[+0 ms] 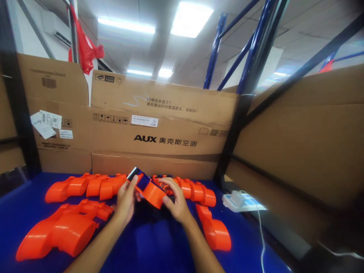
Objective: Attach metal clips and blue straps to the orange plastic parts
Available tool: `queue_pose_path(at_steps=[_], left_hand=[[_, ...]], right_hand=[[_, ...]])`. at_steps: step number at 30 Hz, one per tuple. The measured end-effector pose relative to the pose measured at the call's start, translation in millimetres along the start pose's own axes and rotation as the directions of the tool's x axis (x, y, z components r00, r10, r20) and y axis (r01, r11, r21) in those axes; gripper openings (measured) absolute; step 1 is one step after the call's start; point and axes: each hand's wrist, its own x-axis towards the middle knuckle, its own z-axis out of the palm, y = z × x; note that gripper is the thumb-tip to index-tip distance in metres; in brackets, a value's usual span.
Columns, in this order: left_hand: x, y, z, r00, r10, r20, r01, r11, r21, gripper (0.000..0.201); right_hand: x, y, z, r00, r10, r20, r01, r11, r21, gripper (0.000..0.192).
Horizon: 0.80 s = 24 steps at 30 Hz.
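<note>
An orange plastic part (155, 194) with a rounded drum-like end, looking like a hand-held tape dispenser, is raised above the table between both hands. It tilts, its dark blue section and a black, shiny-edged end pointing up to the left. My left hand (127, 200) closes on that upper end, the thumb lying along it. Around the rounded end, my right hand (176, 200) grips with thumb and fingers. Similar orange parts (93, 186) stand in a row behind the hands. More of these orange parts (66, 229) lie at left, and one orange part (216, 231) at right.
A blue table surface (153, 246) lies beneath. Cardboard panels (159, 125) wall off the back and right side. A dark metal post (230, 148) rises at the back right. Near the right edge sits a white power strip (241, 203) with a plug and a trailing white cable (261, 235).
</note>
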Motion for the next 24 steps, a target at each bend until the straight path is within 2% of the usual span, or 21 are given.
queue_pose_path(at_steps=[3, 7, 11, 15, 20, 24], left_hand=[[3, -2, -1.0, 1.0, -0.013, -0.022, 0.013, 1.0, 0.006, 0.048], [0, -8, -2.5, 0.997, -0.065, 0.038, 0.06, 0.991, 0.122, 0.048], [-8, -12, -5.5, 0.975, -0.088, 0.206, 0.022, 0.953, 0.303, 0.046], [-13, -12, -7.1, 0.918, -0.113, 0.381, -0.065, 0.904, 0.423, 0.041], [-15, -12, -4.7, 0.877, -0.158, 0.453, -0.082, 0.881, 0.466, 0.057], [-13, -11, -3.3, 0.875, -0.145, 0.461, -0.109, 0.87, 0.481, 0.059]], right_hand=[[-13, -17, 0, 0.999, -0.042, 0.029, 0.045, 0.989, -0.139, 0.046], [-38, -36, 4, 0.998, -0.013, -0.065, -0.006, 0.958, -0.286, 0.051], [-61, -49, -1, 0.986, 0.07, -0.151, -0.11, 0.955, -0.277, 0.061], [-72, -58, -15, 0.945, 0.196, -0.261, -0.252, 0.946, -0.201, 0.056], [-73, -65, -26, 0.936, 0.261, -0.236, -0.307, 0.933, -0.187, 0.048], [-77, -70, -32, 0.929, 0.261, -0.261, -0.34, 0.882, -0.327, 0.045]])
